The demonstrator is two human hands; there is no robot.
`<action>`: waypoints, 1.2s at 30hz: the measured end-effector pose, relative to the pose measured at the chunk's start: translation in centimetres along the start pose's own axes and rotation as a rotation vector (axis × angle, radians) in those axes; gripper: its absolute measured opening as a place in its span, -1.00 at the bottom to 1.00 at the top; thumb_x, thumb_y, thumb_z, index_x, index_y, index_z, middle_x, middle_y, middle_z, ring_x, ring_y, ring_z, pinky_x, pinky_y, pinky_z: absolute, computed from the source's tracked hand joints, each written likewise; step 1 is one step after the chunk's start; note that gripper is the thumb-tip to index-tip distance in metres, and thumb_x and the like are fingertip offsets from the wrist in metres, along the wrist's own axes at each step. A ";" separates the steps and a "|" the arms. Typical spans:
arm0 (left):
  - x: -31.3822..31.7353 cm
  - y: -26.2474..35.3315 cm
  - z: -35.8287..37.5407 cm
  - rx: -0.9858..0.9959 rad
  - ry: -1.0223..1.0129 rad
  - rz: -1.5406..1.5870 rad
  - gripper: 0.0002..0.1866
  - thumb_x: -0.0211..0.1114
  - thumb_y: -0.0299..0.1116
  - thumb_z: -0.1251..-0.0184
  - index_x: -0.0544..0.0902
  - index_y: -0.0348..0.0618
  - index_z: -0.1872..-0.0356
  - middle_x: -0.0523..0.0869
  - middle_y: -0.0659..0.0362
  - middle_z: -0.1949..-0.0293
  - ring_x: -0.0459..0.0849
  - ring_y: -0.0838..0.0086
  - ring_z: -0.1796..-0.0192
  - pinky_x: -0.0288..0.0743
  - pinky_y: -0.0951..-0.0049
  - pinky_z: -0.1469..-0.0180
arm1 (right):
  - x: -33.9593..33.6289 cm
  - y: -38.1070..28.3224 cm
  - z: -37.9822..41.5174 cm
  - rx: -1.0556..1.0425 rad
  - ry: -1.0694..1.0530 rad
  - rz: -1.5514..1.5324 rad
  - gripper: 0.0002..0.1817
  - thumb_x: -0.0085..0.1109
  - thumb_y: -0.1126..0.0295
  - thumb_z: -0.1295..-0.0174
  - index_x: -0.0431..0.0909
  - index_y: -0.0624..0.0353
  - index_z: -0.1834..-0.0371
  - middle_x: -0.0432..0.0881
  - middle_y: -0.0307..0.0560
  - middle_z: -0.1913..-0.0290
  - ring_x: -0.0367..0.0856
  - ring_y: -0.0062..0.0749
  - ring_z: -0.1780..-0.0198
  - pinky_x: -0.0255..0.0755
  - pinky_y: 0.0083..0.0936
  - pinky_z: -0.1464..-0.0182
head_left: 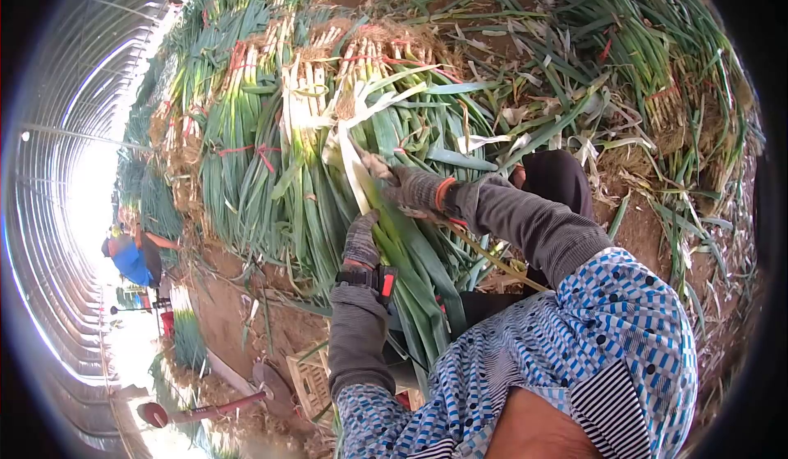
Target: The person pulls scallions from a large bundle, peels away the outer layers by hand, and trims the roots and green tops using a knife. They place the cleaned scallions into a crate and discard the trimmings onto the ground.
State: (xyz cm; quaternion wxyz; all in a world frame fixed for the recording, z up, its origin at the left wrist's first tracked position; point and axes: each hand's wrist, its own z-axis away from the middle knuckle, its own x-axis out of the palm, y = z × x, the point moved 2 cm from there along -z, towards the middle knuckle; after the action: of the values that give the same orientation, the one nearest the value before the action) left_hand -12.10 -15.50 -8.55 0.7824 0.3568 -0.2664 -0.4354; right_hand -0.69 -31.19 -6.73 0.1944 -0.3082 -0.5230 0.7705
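A leek with a white shank (355, 172) and long green leaves lies slanting toward my body. My left hand (361, 242), in a grey glove, is closed around its lower shank. Against the right side of the same leek is my right hand (414, 188), in a grey glove with an orange cuff. Its fingers are curled, and what they hold is hidden. A thin yellowish strip (497, 264) runs from under this hand toward my chest. Beneath both hands lie bundled leeks (308, 188), some bound with red ties.
More leek bundles (648, 65) lie at the upper right. Loose leaves and trimmings (533, 114) litter the soil. A crate (312, 381) sits near my left elbow, with a red-handled tool (217, 408) farther left. Another person in blue (130, 260) is at the far left, under a ribbed tunnel roof.
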 end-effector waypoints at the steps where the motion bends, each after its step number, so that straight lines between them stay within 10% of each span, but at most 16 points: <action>1: -0.4 0.1 -0.6 -0.010 0.021 -0.068 -0.68 0.21 -0.23 -0.20 0.56 -0.19 0.08 0.63 0.18 0.31 0.61 0.42 0.38 0.52 0.42 0.32 | -0.5 -0.5 0.7 -0.011 -0.045 0.024 -0.42 0.03 0.03 -0.11 0.45 0.32 -0.03 0.60 0.22 0.16 0.59 -0.08 0.10 0.40 -0.36 0.02; 5: 0.8 3.3 2.4 0.001 -0.035 0.030 -0.71 0.25 -0.18 -0.21 0.58 -0.12 0.15 0.63 0.21 0.35 0.61 0.46 0.37 0.54 0.46 0.34 | 0.2 1.9 4.7 -0.183 0.046 0.075 -0.43 0.15 -0.01 -0.05 0.44 0.23 0.02 0.60 0.10 0.27 0.58 -0.16 0.22 0.41 -0.31 0.13; 12: 0.5 7.4 9.7 0.083 -0.111 -0.023 -0.65 0.33 -0.25 -0.16 0.53 -0.06 0.04 0.63 0.27 0.27 0.63 0.49 0.28 0.57 0.40 0.26 | -2.7 2.9 7.5 0.128 -0.201 0.483 -0.43 0.17 -0.02 -0.06 0.42 0.18 0.00 0.52 0.19 0.04 0.51 0.02 0.01 0.42 -0.26 0.04; 15: 4.0 10.2 17.4 0.110 -0.153 -0.163 -0.57 0.32 -0.24 -0.18 0.47 -0.06 -0.07 0.61 0.25 0.30 0.62 0.52 0.32 0.59 0.47 0.30 | -8.9 -0.6 8.9 -0.311 0.643 0.182 -0.38 0.28 0.13 -0.06 0.35 0.19 -0.16 0.43 0.20 -0.12 0.42 -0.03 -0.15 0.32 -0.27 -0.17; 18: 4.5 10.7 21.8 0.100 -0.162 -0.252 -0.41 0.33 -0.08 -0.15 0.40 -0.19 -0.12 0.56 0.21 0.38 0.55 0.50 0.41 0.52 0.46 0.37 | -14.9 -5.6 8.6 -0.700 0.890 0.191 -0.04 0.39 0.02 0.12 0.15 0.24 -0.31 0.32 0.25 -0.23 0.27 0.04 -0.28 0.16 -0.29 -0.31; 21: 4.3 10.3 24.2 0.023 -0.238 -0.182 -0.35 0.39 -0.05 -0.06 0.39 -0.20 -0.11 0.55 0.18 0.42 0.54 0.45 0.47 0.53 0.39 0.43 | -18.2 -8.0 5.1 -0.961 0.443 -0.180 -0.09 0.39 0.06 0.07 0.17 0.28 -0.29 0.32 0.14 -0.27 0.28 -0.15 -0.29 0.15 -0.33 -0.32; 24: 5.8 10.6 25.7 -0.041 -0.307 -0.187 -0.33 0.44 -0.06 0.02 0.40 -0.20 -0.08 0.55 0.15 0.43 0.55 0.38 0.49 0.53 0.31 0.45 | -17.4 -9.7 4.8 -0.759 -0.323 -0.326 -0.17 0.34 0.16 -0.04 0.14 0.25 -0.33 0.29 0.10 -0.29 0.26 -0.25 -0.30 0.14 -0.38 -0.31; 27: 7.2 10.2 26.1 -0.071 -0.340 -0.137 -0.38 0.47 -0.15 0.05 0.45 -0.20 -0.02 0.58 0.13 0.43 0.59 0.37 0.44 0.52 0.39 0.44 | -14.2 -8.4 2.0 -0.759 -0.474 -0.587 -0.46 0.28 0.29 -0.08 0.38 0.22 -0.14 0.49 0.04 -0.08 0.42 -0.31 -0.10 0.25 -0.43 -0.20; 32: 3.3 10.0 26.9 -0.150 -0.238 -0.188 -0.41 0.47 -0.23 0.07 0.44 -0.19 -0.01 0.59 0.11 0.34 0.65 0.29 0.32 0.63 0.20 0.26 | -23.1 -7.5 2.1 -0.714 -0.094 0.002 -0.70 0.26 0.38 -0.02 0.60 0.21 0.15 0.64 0.01 0.21 0.58 -0.31 0.13 0.39 -0.34 -0.04; 34: 3.4 10.1 27.8 -0.045 -0.225 -0.238 -0.45 0.46 -0.27 0.02 0.47 -0.18 -0.02 0.62 0.13 0.33 0.65 0.34 0.33 0.61 0.32 0.29 | -28.8 -8.6 6.2 -0.528 0.295 0.260 -0.76 0.29 0.32 0.08 0.66 0.19 0.34 0.67 0.04 0.37 0.63 -0.17 0.28 0.45 -0.31 0.13; 36: 2.4 9.5 28.0 0.073 -0.216 -0.299 -0.50 0.43 -0.33 -0.03 0.48 -0.18 -0.03 0.64 0.15 0.31 0.66 0.37 0.32 0.61 0.37 0.27 | -36.9 -3.7 4.3 -0.377 0.812 0.681 -0.64 0.26 0.33 0.05 0.61 0.12 0.12 0.68 -0.06 0.29 0.63 -0.25 0.34 0.48 -0.34 0.23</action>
State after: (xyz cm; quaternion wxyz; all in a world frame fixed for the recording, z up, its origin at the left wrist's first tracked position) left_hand -26.68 -23.21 16.17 0.6624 0.3718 -0.3083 -0.5726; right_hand 23.39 -55.71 7.80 0.0621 -0.7609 -0.4058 0.5024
